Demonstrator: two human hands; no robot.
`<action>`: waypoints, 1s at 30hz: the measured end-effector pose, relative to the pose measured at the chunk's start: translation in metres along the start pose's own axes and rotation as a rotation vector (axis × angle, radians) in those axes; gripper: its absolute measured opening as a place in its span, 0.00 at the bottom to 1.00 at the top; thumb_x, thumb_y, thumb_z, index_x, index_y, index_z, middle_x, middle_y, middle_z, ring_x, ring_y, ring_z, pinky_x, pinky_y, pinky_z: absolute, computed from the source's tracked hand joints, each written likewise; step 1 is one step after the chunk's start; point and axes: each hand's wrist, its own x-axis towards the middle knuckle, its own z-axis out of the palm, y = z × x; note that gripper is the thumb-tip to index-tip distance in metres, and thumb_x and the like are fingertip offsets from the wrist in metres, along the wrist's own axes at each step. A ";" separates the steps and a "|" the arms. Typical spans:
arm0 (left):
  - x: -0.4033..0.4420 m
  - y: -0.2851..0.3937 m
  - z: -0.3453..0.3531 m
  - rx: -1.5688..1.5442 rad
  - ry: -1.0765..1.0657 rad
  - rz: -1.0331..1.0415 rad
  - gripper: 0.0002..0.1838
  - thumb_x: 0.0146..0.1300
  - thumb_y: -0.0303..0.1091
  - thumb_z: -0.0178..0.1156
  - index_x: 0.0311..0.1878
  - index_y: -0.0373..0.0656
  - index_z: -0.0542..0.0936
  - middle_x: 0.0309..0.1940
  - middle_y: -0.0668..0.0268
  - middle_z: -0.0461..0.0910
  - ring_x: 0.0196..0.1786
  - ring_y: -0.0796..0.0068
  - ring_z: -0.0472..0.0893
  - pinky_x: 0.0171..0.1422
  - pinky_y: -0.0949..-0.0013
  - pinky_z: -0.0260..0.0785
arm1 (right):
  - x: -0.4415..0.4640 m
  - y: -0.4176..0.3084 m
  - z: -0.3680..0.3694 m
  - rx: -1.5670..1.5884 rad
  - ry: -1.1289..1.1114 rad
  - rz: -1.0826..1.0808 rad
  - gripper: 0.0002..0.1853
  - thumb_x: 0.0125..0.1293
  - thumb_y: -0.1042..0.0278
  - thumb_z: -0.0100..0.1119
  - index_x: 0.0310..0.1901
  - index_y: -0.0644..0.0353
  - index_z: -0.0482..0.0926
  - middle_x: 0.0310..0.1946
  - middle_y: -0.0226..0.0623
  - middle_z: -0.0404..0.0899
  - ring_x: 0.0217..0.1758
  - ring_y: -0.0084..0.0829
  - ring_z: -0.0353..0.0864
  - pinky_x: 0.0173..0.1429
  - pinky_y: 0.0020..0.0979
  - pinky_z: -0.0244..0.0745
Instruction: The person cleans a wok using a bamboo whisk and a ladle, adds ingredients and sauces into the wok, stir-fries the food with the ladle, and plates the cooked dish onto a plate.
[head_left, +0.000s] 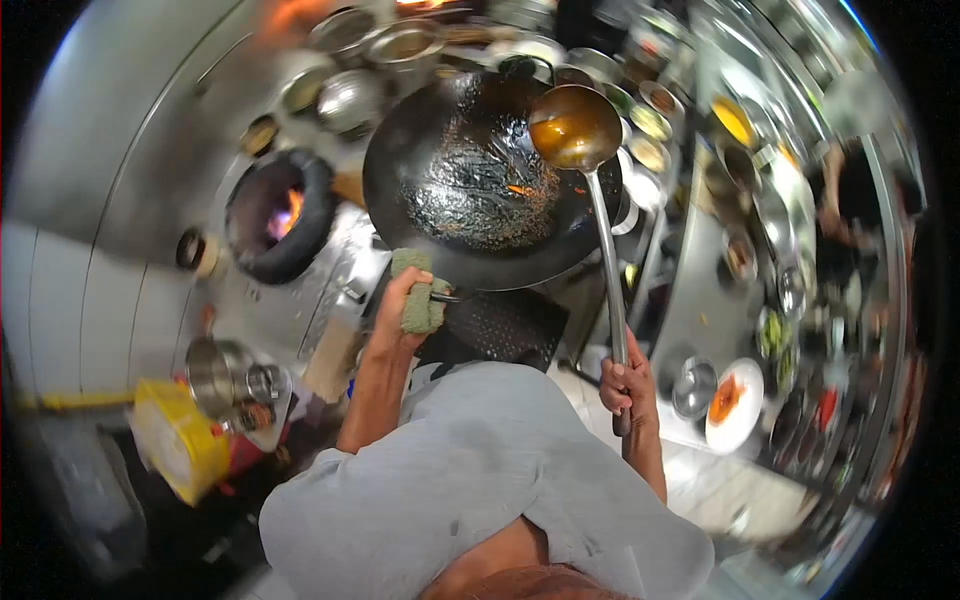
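A large black wok (470, 265) with an oily, glistening inside and a few orange bits in it is in front of me. My left hand (405, 300) is closed around the wok's near handle, with a folded green cloth (424, 312) between palm and metal. In my right hand (628, 385) is the long handle of a ladle (612, 260), gripped near its lower end. The ladle's bowl is over the wok's right side and holds orange-brown liquid. Whether the bowl touches the wok I cannot tell.
To the left, a flame burns inside a round black burner (305, 215). Metal pots and a colander (350, 102) stand behind it. On the right counter are a white plate (748, 430) with orange food, a steel bowl (694, 388) and several ingredient dishes. Another person (850, 200) stands at far right.
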 end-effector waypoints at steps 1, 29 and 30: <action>0.004 0.005 -0.016 -0.050 0.034 0.046 0.09 0.60 0.37 0.56 0.36 0.41 0.77 0.24 0.58 0.81 0.18 0.68 0.79 0.18 0.69 0.72 | 0.025 -0.003 0.011 -0.001 -0.048 0.030 0.44 0.64 0.75 0.60 0.79 0.48 0.50 0.19 0.24 0.58 0.09 0.13 0.54 0.11 0.19 0.50; 0.121 0.089 -0.167 -0.726 0.657 0.508 0.07 0.55 0.34 0.63 0.36 0.50 0.76 0.30 0.68 0.75 0.28 0.67 0.78 0.32 0.61 0.75 | 0.717 0.145 0.427 -0.732 -0.626 0.976 0.05 0.65 0.75 0.51 0.30 0.60 0.69 0.18 0.27 0.68 0.15 0.19 0.68 0.16 0.20 0.64; 0.128 0.089 -0.168 -0.731 0.667 0.519 0.07 0.55 0.34 0.63 0.36 0.50 0.76 0.30 0.68 0.75 0.28 0.67 0.78 0.32 0.61 0.75 | 0.737 0.136 0.441 -0.302 -0.555 1.235 0.10 0.67 0.73 0.49 0.27 0.57 0.66 0.19 0.24 0.66 0.16 0.14 0.68 0.16 0.16 0.63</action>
